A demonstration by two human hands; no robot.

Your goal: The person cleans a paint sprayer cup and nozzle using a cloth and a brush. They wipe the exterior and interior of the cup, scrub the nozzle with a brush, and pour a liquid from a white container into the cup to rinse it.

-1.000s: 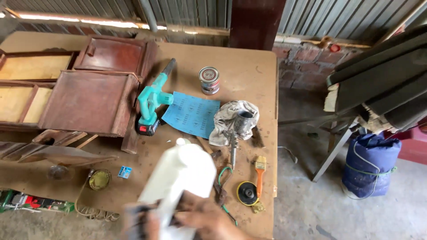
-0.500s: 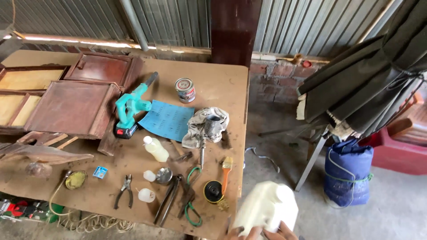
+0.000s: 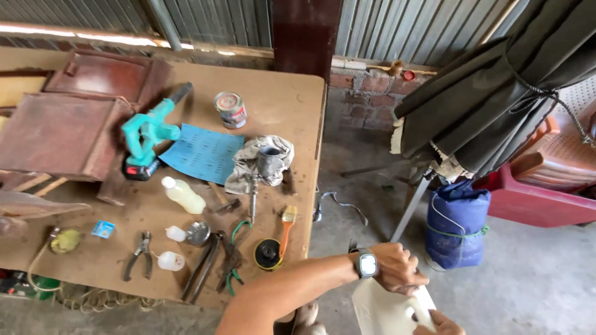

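A worn wooden tabletop (image 3: 292,105) is filling the left half of the frame, standing under a wall of corrugated metal sheeting (image 3: 434,25) that is running across the top. At the far left, reddish-brown wooden panels (image 3: 62,133) are lying stacked. Just right of them a teal cordless blower (image 3: 148,133) is resting beside a blue sheet of sandpaper (image 3: 202,152), with a small tin can (image 3: 230,110) sitting above it. A crumpled grey rag (image 3: 257,161) is lying at the sandpaper's right edge. Lower down, a small plastic bottle (image 3: 183,194), pliers (image 3: 141,251) and a paintbrush with an orange handle (image 3: 286,226) are lying scattered near the tabletop's front edge.

Right of the tabletop, a concrete floor (image 3: 528,273) is spreading out. A folded dark umbrella (image 3: 490,93) is leaning across the upper right, a blue sack (image 3: 456,223) is standing below it, and red plastic furniture (image 3: 546,186) is sitting at the right edge.

At the bottom, right of centre, the person's left hand (image 3: 400,268), wearing a wristwatch (image 3: 367,264), is curling closed over the top of a white plastic jug (image 3: 388,310), which is hanging low over the floor, well clear of the tabletop. The right hand (image 3: 437,324) is showing only partly at the bottom edge, touching the jug's lower right side; how far it is closing cannot be told.
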